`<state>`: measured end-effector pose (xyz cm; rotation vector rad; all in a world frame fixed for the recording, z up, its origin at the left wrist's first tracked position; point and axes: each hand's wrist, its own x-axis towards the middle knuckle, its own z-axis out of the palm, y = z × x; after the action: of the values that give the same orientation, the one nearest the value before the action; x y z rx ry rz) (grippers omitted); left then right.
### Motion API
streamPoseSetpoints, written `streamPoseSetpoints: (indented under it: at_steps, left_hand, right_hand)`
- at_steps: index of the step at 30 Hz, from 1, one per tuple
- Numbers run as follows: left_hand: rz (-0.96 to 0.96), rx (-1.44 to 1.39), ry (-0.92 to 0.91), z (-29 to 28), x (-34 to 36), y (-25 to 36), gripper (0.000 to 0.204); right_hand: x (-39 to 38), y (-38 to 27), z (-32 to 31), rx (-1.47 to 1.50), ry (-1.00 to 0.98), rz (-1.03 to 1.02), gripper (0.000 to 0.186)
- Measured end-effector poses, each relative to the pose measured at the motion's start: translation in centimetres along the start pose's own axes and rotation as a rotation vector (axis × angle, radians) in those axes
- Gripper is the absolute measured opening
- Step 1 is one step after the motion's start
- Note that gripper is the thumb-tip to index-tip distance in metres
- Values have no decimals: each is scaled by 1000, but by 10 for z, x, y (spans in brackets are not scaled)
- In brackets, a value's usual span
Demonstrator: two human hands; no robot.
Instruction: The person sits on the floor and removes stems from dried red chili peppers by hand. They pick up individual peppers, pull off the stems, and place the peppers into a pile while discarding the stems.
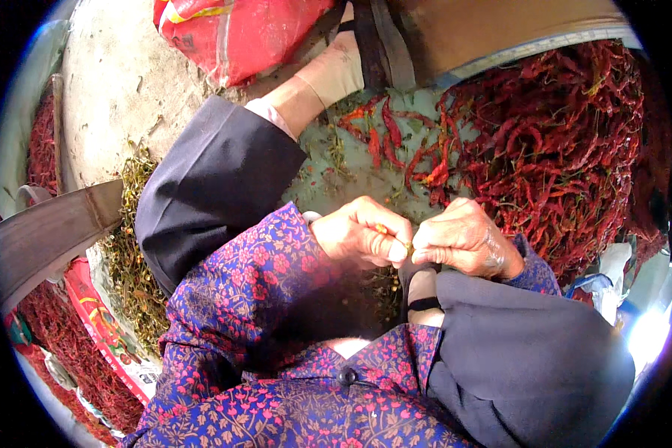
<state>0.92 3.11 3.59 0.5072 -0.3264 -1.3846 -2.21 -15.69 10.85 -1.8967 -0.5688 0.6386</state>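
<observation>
Holding slim, orange-yellow chilli [381, 228] in L hand [366, 233], just off centre toward 3 o'clock, w/ R hand [459, 239] pinched at small greenish stem end [409, 247]. Prob. best to grip close, twist gently w/o crushing; avoid scattering onto wrinkled, dark-red chilli heap [552, 157] at 2 o'clock.

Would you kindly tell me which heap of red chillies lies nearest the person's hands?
The big heap at the right, beside the right hand; the red heaps at the far left lie farther off.
</observation>
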Motion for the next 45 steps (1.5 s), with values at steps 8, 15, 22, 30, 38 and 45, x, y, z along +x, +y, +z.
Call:
streamPoseSetpoints:
  at_steps: [8,15,22,30,38,45]
  left_hand:
    - [-20,-88,-56,1,-4,-14,24]
    - [-89,-80,129,-4,5,-1,25]
    - [-137,173,196,-4,7,4,24]
    - [194,1155,395,-15,15,-16,14]
    - [287,1380,692,-7,21,-44,12]
    - [71,-28,579,-4,1,10,11]
  right_hand:
    - [1,2,4,110,-95,-90,17]
    - [-5,7,-1,450,27,441,27]
    - [-2,7,1,331,61,543,30]
    - [-8,26,26,-232,294,385,22]
    - [-7,38,51,-776,333,457,8]
    - [-21,44,29,143,435,1026,11]
